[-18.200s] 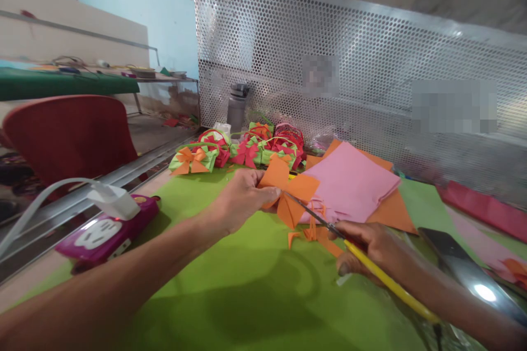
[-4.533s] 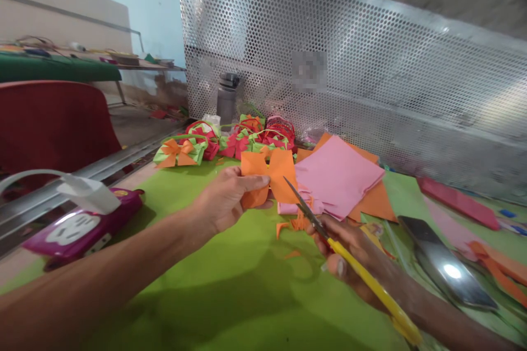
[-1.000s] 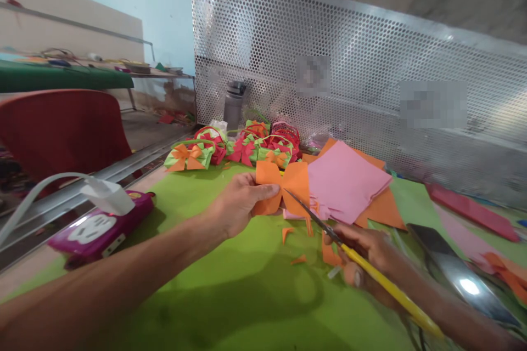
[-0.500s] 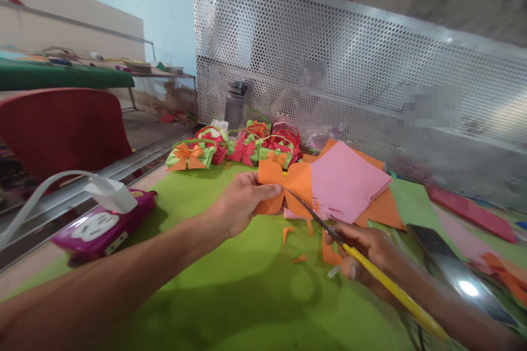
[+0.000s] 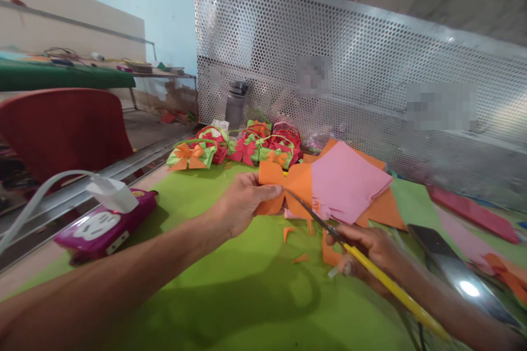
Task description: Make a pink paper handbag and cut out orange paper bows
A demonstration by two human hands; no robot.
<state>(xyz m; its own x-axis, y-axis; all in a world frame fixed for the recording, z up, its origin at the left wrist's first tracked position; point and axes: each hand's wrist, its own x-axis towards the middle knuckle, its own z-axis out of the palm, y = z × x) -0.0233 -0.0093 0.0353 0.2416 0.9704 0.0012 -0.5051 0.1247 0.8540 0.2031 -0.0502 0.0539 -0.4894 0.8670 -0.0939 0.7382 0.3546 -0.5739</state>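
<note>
My left hand (image 5: 242,200) pinches an orange bow-shaped paper piece (image 5: 300,178) between thumb and fingers, near its narrow middle. The piece has two wide lobes with rounded notches between them. In my right hand (image 5: 366,247) are scissors (image 5: 382,277) with dark blades and a long yellow handle. Their blade tips lie against the orange piece at its narrow middle, close to my left thumb. Little orange scraps (image 5: 300,259) are scattered on the green table cover (image 5: 230,279) below. Just behind the orange piece lies a stack of pink sheets (image 5: 349,181).
Several small green and red paper baskets (image 5: 191,154) with bows stand at the back, near a grey bottle (image 5: 236,104). A purple power strip (image 5: 105,230) with a white charger (image 5: 112,193) sits left. A phone (image 5: 457,269) with its light on lies right. A perforated metal panel (image 5: 263,27) rises behind.
The scissor blades and my right thumb have shifted very slightly, with the handles seeming a little closer together. My left hand and the orange piece stay in place.
</note>
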